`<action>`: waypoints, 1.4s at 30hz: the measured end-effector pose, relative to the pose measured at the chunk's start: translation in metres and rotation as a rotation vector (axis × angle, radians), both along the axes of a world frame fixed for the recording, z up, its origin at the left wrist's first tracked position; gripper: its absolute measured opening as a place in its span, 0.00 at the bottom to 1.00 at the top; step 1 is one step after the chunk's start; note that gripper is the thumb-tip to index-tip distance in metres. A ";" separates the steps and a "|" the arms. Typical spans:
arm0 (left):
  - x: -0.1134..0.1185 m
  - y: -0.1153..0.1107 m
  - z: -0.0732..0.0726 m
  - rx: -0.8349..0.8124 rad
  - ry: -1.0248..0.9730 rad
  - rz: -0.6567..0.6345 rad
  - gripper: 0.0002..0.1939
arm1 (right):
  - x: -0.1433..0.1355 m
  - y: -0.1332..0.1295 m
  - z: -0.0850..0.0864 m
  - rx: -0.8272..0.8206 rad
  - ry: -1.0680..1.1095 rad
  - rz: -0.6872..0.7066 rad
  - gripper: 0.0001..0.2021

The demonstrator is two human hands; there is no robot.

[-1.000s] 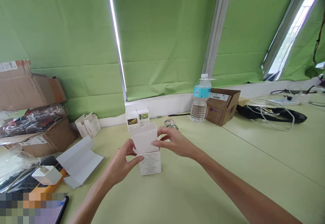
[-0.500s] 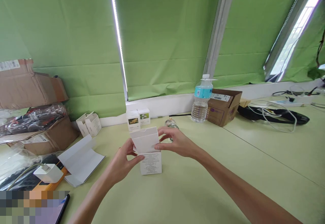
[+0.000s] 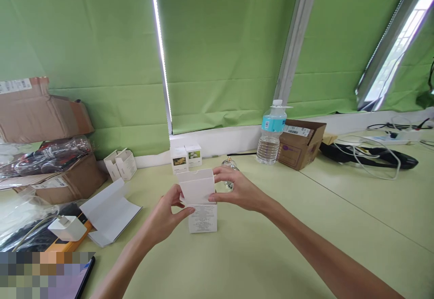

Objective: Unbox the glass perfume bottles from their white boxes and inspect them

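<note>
A small white carton point(image 3: 203, 220) with fine grey print stands on the table in front of me, its lid flap point(image 3: 197, 188) raised. My left hand point(image 3: 171, 211) grips the carton's left side, thumb on the upper front edge. With thumb and fingers my right hand point(image 3: 233, 188) pinches the right edge of the raised flap. The inside of the carton is hidden from me. Just behind my right hand sits a shiny glass-like ornament point(image 3: 230, 163) with a gold top, partly covered by the fingers. Two small white boxes with flower pictures point(image 3: 187, 158) stand behind the carton.
Left are opened white cartons point(image 3: 120, 164), a folded white sheet point(image 3: 110, 213), a charger point(image 3: 67, 229), a phone point(image 3: 84, 278) and stacked cardboard boxes point(image 3: 44, 113). Toward the back right stand a water bottle point(image 3: 269, 140), a brown box point(image 3: 300, 147) and a black strap-like item with cables point(image 3: 369, 152).
The view has shifted slightly, so everything sits a little further right. Both hands keep their hold on the carton and its flap, with hardly any movement.
</note>
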State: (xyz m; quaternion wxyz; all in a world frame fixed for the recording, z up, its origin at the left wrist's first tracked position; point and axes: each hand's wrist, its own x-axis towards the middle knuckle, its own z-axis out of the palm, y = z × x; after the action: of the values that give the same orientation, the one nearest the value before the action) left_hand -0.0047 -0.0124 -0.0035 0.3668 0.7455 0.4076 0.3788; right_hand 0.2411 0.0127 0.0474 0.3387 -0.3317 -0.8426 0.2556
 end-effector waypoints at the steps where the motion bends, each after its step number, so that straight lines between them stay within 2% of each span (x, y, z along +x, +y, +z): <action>1: 0.000 0.000 0.000 -0.001 0.000 0.001 0.19 | 0.000 -0.001 0.001 0.004 -0.005 0.007 0.14; 10: -0.001 0.000 -0.001 0.018 0.027 0.012 0.15 | -0.008 -0.009 0.001 -0.064 0.104 -0.107 0.20; 16: -0.002 0.001 -0.004 0.027 0.044 0.031 0.13 | -0.008 -0.008 0.000 -0.028 0.087 -0.069 0.15; 20: -0.003 0.001 -0.004 0.030 0.048 0.048 0.13 | -0.009 -0.008 -0.001 -0.033 0.101 -0.134 0.23; 22: -0.003 0.000 -0.004 0.034 0.051 0.052 0.13 | -0.010 -0.010 -0.001 0.034 0.141 -0.147 0.20; 24: -0.002 0.000 -0.003 0.035 0.042 0.051 0.13 | -0.011 -0.011 0.001 0.132 0.152 -0.150 0.13; 28: 0.000 -0.001 -0.001 0.036 0.020 0.048 0.13 | -0.009 -0.012 0.002 0.263 0.040 -0.125 0.08; 34: -0.002 -0.002 -0.002 0.020 0.053 0.062 0.11 | -0.009 -0.013 -0.009 0.254 -0.248 -0.059 0.06; 42: -0.004 -0.002 -0.003 0.016 0.126 0.094 0.12 | -0.014 -0.015 -0.014 0.318 -0.308 -0.034 0.08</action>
State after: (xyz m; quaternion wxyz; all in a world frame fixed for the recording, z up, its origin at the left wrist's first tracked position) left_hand -0.0083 -0.0145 -0.0063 0.3161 0.7509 0.4614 0.3510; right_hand 0.2271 -0.0020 0.0330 0.2583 -0.3234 -0.9084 0.0598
